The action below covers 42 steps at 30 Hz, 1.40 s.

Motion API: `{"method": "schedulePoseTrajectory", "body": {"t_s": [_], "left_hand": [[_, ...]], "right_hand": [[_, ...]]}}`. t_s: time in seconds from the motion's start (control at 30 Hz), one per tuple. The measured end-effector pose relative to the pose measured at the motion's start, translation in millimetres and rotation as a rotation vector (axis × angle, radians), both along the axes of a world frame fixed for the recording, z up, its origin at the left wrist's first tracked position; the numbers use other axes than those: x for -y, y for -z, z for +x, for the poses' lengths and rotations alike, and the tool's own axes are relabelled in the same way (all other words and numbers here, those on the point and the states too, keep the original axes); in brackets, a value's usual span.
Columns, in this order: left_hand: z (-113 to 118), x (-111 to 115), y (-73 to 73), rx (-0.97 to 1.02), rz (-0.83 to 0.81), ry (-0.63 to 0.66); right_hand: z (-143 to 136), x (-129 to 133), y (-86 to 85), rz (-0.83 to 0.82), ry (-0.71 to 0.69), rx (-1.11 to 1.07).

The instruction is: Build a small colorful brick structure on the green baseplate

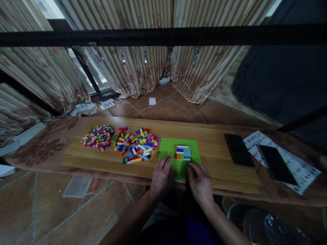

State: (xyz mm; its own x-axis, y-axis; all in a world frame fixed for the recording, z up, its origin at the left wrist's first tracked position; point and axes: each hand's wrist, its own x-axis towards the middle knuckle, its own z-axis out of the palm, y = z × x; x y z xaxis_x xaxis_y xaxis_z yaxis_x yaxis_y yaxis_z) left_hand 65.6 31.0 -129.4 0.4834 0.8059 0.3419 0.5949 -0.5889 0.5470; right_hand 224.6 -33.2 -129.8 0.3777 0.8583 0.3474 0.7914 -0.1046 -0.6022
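A green baseplate (167,146) lies on the wooden board, with a small block of white, blue, orange and green bricks (183,152) built up near its middle. My left hand (162,175) rests over the plate's lower left part, its fingers close together and pointing at the built bricks. On the lower right edge of the plate is my right hand (200,182), its fingers bent and the index fingertip near the bricks' lower right corner. Whether either hand pinches a small piece is hidden by the fingers.
Left of the plate lie loose mixed bricks (138,146) and a pile of tiny pieces (99,136). Two dark phones (238,149) and a printed sheet (301,166) are at the right. A black rail (163,37) crosses beyond the board.
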Motion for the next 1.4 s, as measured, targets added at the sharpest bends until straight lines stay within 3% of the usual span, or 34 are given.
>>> {"method": "schedulePoseTrajectory", "body": {"t_s": [0.47, 0.77, 1.2, 1.4], "left_hand": [[16.5, -10.1, -8.2, -0.193, -0.012, 0.050], [16.2, -12.8, -3.0, -0.164, -0.006, 0.048], [15.5, -12.6, 0.7, -0.119, 0.005, 0.048], [14.5, -12.5, 1.2, -0.046, 0.016, 0.018]], "right_hand": [[-9.6, -37.3, -4.5, -0.143, 0.145, 0.196], [-7.7, -37.4, -2.1, -0.060, 0.102, 0.086], [-16.3, -36.0, -12.7, -0.107, 0.160, 0.311], [-3.0, -20.8, -21.7, -0.064, 0.115, 0.119]]}}
